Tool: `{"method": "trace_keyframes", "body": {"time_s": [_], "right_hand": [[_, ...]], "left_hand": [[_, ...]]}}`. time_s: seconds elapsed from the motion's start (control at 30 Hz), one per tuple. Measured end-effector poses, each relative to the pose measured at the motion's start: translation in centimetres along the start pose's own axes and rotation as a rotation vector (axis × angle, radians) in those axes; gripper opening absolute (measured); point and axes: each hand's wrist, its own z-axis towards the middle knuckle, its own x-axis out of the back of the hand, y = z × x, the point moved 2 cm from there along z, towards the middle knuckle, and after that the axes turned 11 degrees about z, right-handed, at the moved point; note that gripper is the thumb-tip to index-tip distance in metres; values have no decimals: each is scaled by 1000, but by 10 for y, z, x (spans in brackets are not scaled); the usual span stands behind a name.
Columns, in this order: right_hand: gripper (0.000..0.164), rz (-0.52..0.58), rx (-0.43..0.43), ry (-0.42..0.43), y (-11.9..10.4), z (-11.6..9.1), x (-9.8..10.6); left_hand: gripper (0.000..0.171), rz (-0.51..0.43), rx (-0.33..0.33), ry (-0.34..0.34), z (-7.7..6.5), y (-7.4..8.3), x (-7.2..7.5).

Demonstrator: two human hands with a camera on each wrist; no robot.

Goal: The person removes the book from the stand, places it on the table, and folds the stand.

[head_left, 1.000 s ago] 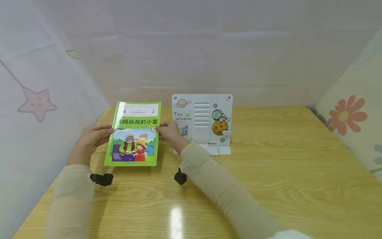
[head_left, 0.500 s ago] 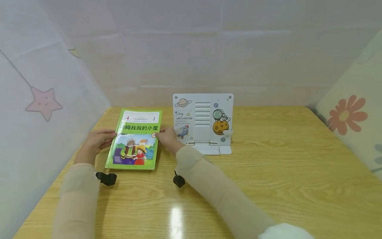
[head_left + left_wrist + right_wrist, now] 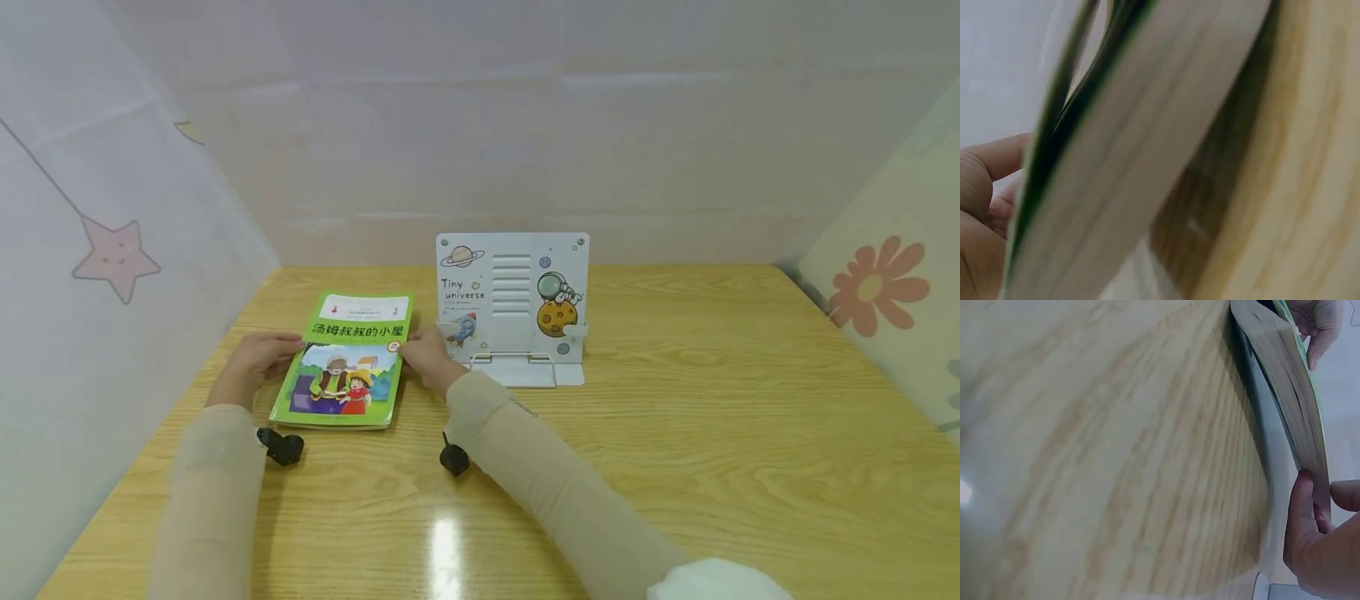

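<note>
Left of centre in the head view, a green paperback storybook (image 3: 341, 379) titled "汤姆叔叔的小屋" is pinched along its side edges, one by the left hand (image 3: 253, 364), the other by the right hand (image 3: 432, 358). Mid-frame stands a white bookstand (image 3: 512, 321) lettered "Tiny universe".

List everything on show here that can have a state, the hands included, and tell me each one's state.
Green book: front cover facing up, held between both hands; the left wrist view shows its cover parted slightly from the pages.
White stand: unfolded and standing, panel raised.
Left hand: holding the book's left edge.
Right hand: pinching the book's right edge.
</note>
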Motion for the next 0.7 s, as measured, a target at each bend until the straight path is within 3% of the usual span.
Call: {"method": "trace_keyframes", "body": {"time_s": [0.23,0.7], "right_hand": [[28,-15,-25,-14,5,2,3],[32,-73,3,6,7,7,1]], "left_hand": [[45,158,52,105,11,-9,-5],[39,226,89,183,22,-11,-8]]}}
